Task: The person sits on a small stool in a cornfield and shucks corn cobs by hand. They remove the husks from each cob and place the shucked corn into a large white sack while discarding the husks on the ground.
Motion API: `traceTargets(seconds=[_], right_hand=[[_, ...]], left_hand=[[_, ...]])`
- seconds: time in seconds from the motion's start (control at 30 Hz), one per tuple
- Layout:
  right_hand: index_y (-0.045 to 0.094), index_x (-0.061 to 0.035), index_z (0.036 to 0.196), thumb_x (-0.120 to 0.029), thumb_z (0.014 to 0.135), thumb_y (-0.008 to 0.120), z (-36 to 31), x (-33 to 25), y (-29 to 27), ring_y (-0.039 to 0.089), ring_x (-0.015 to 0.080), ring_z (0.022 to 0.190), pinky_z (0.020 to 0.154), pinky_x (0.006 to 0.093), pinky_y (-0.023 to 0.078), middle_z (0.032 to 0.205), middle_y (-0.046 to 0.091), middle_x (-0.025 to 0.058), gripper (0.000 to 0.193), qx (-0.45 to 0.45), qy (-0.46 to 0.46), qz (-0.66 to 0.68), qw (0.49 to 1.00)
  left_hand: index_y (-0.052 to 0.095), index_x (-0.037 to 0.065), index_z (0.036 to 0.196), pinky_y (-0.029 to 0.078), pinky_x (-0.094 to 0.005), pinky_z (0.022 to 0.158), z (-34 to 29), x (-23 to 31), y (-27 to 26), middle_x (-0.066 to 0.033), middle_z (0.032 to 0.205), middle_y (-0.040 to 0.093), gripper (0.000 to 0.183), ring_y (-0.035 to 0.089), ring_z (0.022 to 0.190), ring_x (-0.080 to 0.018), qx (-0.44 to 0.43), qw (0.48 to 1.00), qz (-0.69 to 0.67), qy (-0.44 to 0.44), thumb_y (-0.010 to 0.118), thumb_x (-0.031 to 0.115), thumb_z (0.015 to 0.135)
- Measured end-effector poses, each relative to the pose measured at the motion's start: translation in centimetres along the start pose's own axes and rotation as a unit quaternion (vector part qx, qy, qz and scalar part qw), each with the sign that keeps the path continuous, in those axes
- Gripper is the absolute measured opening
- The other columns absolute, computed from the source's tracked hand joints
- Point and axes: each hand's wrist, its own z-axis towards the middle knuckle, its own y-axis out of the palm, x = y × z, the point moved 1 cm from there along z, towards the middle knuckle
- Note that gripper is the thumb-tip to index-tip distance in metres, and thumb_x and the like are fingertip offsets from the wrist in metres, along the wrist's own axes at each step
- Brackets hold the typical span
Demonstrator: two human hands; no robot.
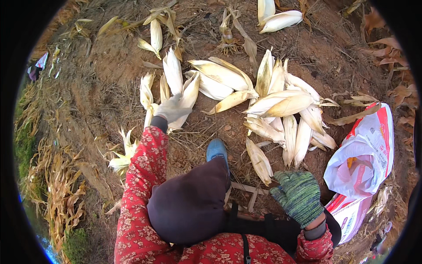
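My left hand [172,109], in a pale grey glove, reaches out over a few husk-covered ears of corn. Its fingers look stretched and apart, slightly blurred, and touch a pale corn ear [189,100]. Just beyond the fingertips, a whiter corn ear [172,72] points away from me. My right hand [300,196], in a green and dark knitted glove, is held near my knee with its fingers curled in; whatever is inside them is hidden. Ahead of it lies a corn ear [259,162], at the near edge of a loose heap of husked-over corn [281,105].
A white and red woven sack [358,154] lies at the right, its mouth gaping. More corn ears [280,21] lie at the far side. An opened husk [125,152] rests beside my left sleeve. My blue shoe [216,149] stands on the brown soil; dry stalks [59,189] are at the left.
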Motion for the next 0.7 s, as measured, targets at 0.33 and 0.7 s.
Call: traceTargets(seconds=[0.33,0.7], right_hand=[[0.067,-0.0049,0.109,-0.032,0.081,0.068,1.2,1.4,1.1,0.064,0.0341,0.088,0.084,0.0461,0.046,0.095,0.069,0.0146,0.038,0.024,0.010,0.031,0.999],[0.067,-0.0046,0.107,-0.032,0.081,0.067,5.0,2.4,2.6,0.063,0.0338,0.089,0.082,0.0461,0.047,0.092,0.068,0.0160,0.037,-0.005,-0.004,0.022,1.000]], left_hand=[[0.046,-0.008,0.133,0.043,-0.0334,0.101,0.5,5.3,2.2,-0.0169,0.124,0.061,0.065,0.057,0.114,-0.0240,-0.105,0.897,-0.390,0.182,0.065,0.038,0.092],[0.037,0.000,0.140,0.045,-0.0428,0.100,13.9,-4.3,0.1,-0.0252,0.122,0.060,0.087,0.059,0.113,-0.0387,0.211,0.965,-0.078,-0.132,0.074,0.037,0.072]])
